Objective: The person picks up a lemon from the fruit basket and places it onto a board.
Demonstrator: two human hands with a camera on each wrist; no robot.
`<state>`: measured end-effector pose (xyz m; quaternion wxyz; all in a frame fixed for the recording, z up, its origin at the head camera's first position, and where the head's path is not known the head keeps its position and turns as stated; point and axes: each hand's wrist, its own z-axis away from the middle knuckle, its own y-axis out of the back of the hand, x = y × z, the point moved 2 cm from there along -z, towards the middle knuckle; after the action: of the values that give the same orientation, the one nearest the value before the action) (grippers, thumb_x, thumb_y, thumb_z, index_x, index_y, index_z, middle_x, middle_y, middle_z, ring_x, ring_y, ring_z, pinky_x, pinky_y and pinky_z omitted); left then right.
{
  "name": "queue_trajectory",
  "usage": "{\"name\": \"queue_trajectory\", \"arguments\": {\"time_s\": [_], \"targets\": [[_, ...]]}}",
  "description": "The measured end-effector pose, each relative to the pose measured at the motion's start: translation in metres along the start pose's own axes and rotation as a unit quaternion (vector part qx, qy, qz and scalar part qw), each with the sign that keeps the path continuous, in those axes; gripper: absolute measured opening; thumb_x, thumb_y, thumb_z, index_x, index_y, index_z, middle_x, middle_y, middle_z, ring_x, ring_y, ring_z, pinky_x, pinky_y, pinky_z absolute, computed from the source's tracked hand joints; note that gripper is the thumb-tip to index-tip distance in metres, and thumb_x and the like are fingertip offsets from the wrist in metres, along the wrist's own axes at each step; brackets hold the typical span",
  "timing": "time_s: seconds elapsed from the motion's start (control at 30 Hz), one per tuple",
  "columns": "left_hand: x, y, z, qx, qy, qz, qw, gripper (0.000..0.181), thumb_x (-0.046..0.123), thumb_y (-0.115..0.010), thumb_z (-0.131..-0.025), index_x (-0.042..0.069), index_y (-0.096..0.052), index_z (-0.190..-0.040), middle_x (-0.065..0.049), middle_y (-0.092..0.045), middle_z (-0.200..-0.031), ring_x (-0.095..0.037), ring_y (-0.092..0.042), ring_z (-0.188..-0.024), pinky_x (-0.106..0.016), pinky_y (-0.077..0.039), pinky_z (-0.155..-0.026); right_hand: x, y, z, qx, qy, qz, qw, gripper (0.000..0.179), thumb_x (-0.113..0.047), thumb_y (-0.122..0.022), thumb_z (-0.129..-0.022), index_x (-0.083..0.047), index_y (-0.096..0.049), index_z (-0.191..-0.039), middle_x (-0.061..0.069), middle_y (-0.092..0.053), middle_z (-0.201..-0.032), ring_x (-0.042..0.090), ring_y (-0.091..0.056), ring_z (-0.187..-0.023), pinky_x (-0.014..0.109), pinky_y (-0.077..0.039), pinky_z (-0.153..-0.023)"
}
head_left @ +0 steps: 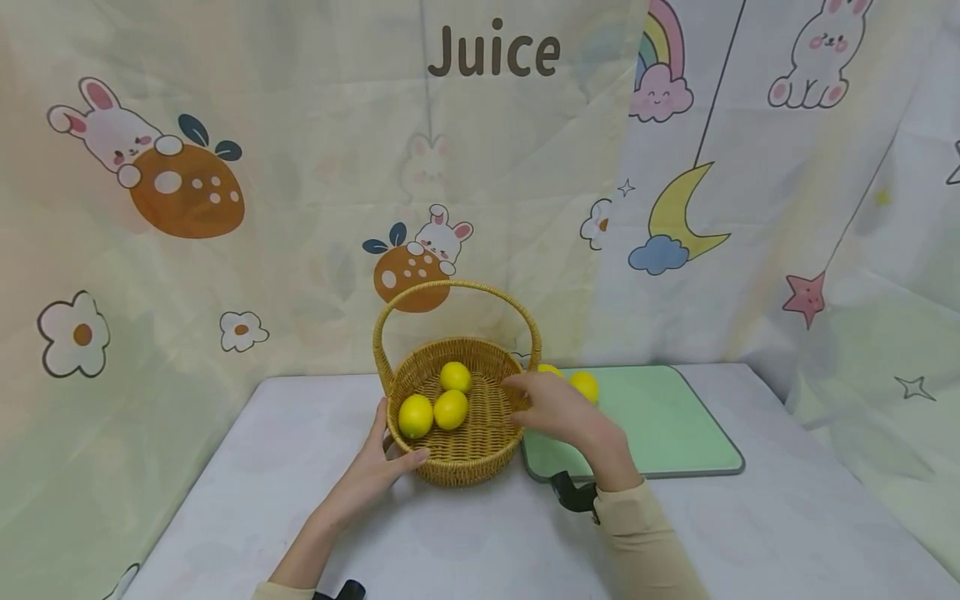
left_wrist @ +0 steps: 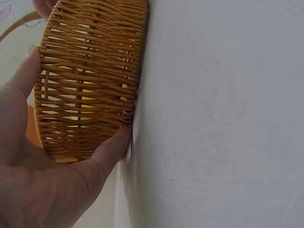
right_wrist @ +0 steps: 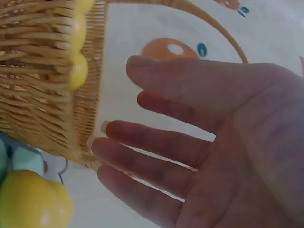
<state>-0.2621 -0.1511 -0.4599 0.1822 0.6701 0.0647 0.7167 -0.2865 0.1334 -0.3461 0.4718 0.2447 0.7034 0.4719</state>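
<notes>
A basket [head_left: 457, 454] stands mid-worktop [head_left: 375, 542] with three lemons [head_left: 450, 409] in it. To its right lies a board [head_left: 660, 425], bearing two more lemons [head_left: 584, 385] at its back left corner. The left hand [head_left: 371, 475] holds the basket's near-left wall; the right hand [head_left: 555, 408] rests at its right rim. A curtain [head_left: 225, 167] hangs behind.

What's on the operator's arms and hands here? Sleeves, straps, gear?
Both hands are bare: no gloves, rings or markings visible. The right hand comes out of a beige long sleeve with a black wrist-mounted device at the cuff. The left hand has a bare forearm, a beige sleeve edge and a black device at the frame bottom.
</notes>
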Motion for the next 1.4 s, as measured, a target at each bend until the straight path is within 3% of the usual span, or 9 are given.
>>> {"name": "queue_trajectory", "arguments": {"time_s": [0.33, 0.57, 0.87, 1.0, 1.17, 1.4], "targets": [[0.002, 0.0, 0.0, 0.001, -0.014, 0.01, 0.9998, 0.113, 0.048, -0.073, -0.086, 0.047, 0.018, -0.152, -0.001, 0.009, -0.169, -0.037, -0.007, -0.155, -0.073, -0.017, -0.115, -0.008, -0.036, -0.021, -0.033, 0.036, -0.002, 0.9988, 0.049, -0.016, -0.071, -0.089, -0.012, -0.06, -0.137, 0.003, -0.063, -0.137, 0.024, -0.057, -0.128, 0.044, -0.049, -0.105], [0.003, 0.002, 0.002, 0.005, -0.015, 0.0, 0.9999, 0.114, 0.05, -0.072, -0.086, 0.041, 0.019, -0.155, -0.005, 0.008, -0.169, -0.04, -0.009, -0.154, -0.074, -0.021, -0.112, -0.013, -0.057, -0.035, -0.061, 0.028, -0.013, 0.9977, 0.058, -0.02, -0.071, -0.091, -0.021, -0.051, -0.145, 0.003, -0.048, -0.152, 0.026, -0.045, -0.141, 0.047, -0.044, -0.111], [0.003, 0.001, 0.001, 0.009, -0.017, 0.003, 0.9998, 0.113, 0.049, -0.073, -0.086, 0.044, 0.016, -0.155, -0.003, 0.003, -0.169, -0.037, -0.013, -0.154, -0.073, -0.021, -0.113, -0.019, -0.081, -0.05, -0.083, 0.054, -0.01, 0.995, 0.066, -0.014, -0.072, -0.088, -0.022, -0.047, -0.149, 0.006, -0.033, -0.162, 0.031, -0.033, -0.148, 0.052, -0.037, -0.116], [0.004, 0.001, 0.002, 0.01, -0.017, 0.006, 0.9998, 0.113, 0.05, -0.074, -0.085, 0.045, 0.015, -0.154, -0.003, 0.003, -0.169, -0.038, -0.012, -0.154, -0.074, -0.021, -0.113, -0.02, -0.082, -0.051, -0.07, 0.062, 0.015, 0.9955, 0.064, -0.012, -0.071, -0.088, -0.022, -0.049, -0.147, 0.004, -0.038, -0.157, 0.029, -0.042, -0.141, 0.049, -0.042, -0.112], [0.002, 0.001, 0.002, 0.01, -0.009, 0.005, 0.9999, 0.113, 0.052, -0.074, -0.085, 0.049, 0.016, -0.152, -0.002, 0.003, -0.169, -0.037, -0.012, -0.155, -0.074, -0.021, -0.113, -0.022, -0.079, -0.049, -0.048, 0.074, 0.037, 0.9955, 0.059, -0.011, -0.072, -0.087, -0.023, -0.055, -0.142, -0.001, -0.049, -0.142, 0.019, -0.052, -0.119, 0.038, -0.051, -0.097], [0.002, 0.001, 0.003, 0.008, -0.016, 0.015, 0.9997, 0.112, 0.05, -0.074, -0.085, 0.051, 0.015, -0.152, -0.001, 0.004, -0.169, -0.037, -0.012, -0.155, -0.075, -0.019, -0.112, -0.025, -0.082, -0.047, -0.1, 0.058, 0.044, 0.9924, 0.051, -0.02, -0.073, -0.09, -0.026, -0.058, -0.139, -0.004, -0.061, -0.123, 0.013, -0.058, -0.102, 0.037, -0.052, -0.094]]}}
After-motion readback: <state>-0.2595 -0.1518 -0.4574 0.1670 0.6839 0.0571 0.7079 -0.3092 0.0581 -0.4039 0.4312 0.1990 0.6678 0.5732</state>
